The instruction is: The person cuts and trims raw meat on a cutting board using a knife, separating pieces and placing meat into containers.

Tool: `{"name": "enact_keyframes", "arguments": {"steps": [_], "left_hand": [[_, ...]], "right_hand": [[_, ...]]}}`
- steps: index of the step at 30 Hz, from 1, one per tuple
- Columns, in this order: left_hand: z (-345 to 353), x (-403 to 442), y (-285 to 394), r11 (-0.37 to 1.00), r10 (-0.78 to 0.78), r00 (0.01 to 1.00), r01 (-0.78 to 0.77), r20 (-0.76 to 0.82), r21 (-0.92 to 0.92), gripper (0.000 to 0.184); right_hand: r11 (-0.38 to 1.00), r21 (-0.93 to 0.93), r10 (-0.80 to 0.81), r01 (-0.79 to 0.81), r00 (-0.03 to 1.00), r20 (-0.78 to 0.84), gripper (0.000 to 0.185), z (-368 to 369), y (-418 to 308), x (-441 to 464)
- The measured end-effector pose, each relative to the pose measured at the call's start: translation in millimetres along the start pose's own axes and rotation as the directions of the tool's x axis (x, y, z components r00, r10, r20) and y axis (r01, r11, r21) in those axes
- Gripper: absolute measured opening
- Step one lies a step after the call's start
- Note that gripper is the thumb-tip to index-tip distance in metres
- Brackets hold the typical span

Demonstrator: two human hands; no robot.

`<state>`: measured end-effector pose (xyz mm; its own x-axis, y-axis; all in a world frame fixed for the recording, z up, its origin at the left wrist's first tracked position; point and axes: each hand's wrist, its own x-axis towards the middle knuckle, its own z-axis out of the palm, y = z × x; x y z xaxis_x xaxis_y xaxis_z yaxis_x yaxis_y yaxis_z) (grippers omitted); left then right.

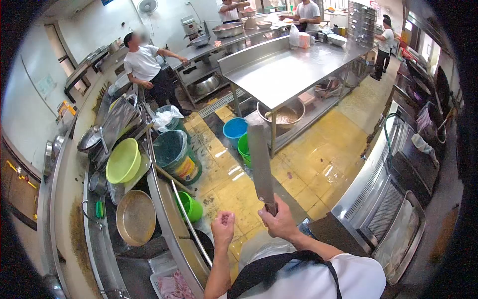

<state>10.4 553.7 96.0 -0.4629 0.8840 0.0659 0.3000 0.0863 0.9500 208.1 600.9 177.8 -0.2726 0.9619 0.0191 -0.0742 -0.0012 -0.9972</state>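
The right grip (282, 218) hides most of the handle (271, 206) of the knife (261, 164), whose blade covers part of a green bucket (243, 149). The bottom edge cuts off indistinct pink pieces (174, 286).

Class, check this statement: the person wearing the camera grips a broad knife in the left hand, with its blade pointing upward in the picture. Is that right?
No, the hand is wrong. The head view shows the broad knife in the right hand; the left hand is apart from it. The blade does point upward in the picture.
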Motion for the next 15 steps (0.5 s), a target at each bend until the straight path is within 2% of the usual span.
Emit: {"name": "enact_keyframes", "arguments": {"steps": [8, 10, 15], "left_hand": [[-2.1, 5.2, 20.9, 0.994, 0.069, 0.997, -0.066, 0.026, -0.089, 0.018], [-1.4, 5.9, 13.9, 0.993, 0.058, 0.995, -0.05, 0.077, -0.105, 0.019], [2.0, -3.3, 15.5, 0.997, 0.041, 0.996, -0.035, 0.082, -0.073, 0.016]], "right_hand": [[0.992, -0.116, -0.034, 0.039, 0.998, 0.044, 0.029, 1.1, 11.1, -4.8], [0.994, -0.11, -0.012, 0.019, 0.998, 0.062, 0.03, -0.8, 21.4, -4.1], [0.996, -0.081, 0.044, -0.038, 0.996, 0.079, 0.03, 2.1, 15.7, -8.0]]}}
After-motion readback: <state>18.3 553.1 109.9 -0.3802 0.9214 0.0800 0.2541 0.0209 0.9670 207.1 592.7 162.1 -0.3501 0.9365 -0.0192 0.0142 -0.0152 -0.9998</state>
